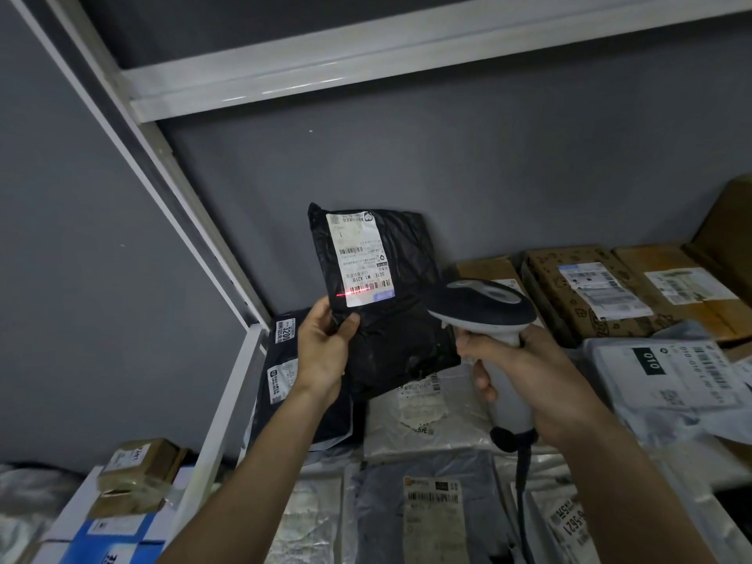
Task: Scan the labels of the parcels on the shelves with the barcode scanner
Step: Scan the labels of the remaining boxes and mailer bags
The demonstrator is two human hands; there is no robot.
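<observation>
The black parcel (390, 319) bears a white label (360, 258) printed with black barcodes, crossed by a red laser line (354, 294). The barcode scanner (488, 319) is black-headed with a white handle. Brown cardboard boxes (586, 291) carry white labels against the grey wall (488, 177).

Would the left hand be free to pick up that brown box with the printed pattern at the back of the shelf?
Probably not yet: the left hand grips a black parcel, and the box lies beyond the right hand holding the scanner.
</observation>
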